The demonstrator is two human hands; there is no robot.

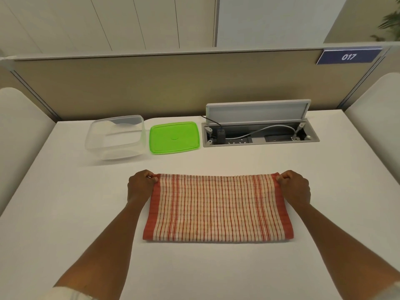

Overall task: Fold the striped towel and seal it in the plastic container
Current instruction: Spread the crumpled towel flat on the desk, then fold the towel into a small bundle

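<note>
A red-and-cream striped towel (pixel 217 207) lies flat on the white table, folded into a wide rectangle. My left hand (pixel 140 185) pinches its far left corner. My right hand (pixel 294 187) pinches its far right corner. Both hands rest at the towel's far edge, fingers closed on the cloth. Behind the towel to the left stands an empty clear plastic container (pixel 115 137). Its green lid (pixel 174 137) lies flat on the table just right of it, apart from the container.
An open cable box (pixel 259 133) with a raised grey flap, a plug and cables is sunk in the table at the back right. A beige partition (pixel 173 83) closes the far edge. White chair backs stand at both sides.
</note>
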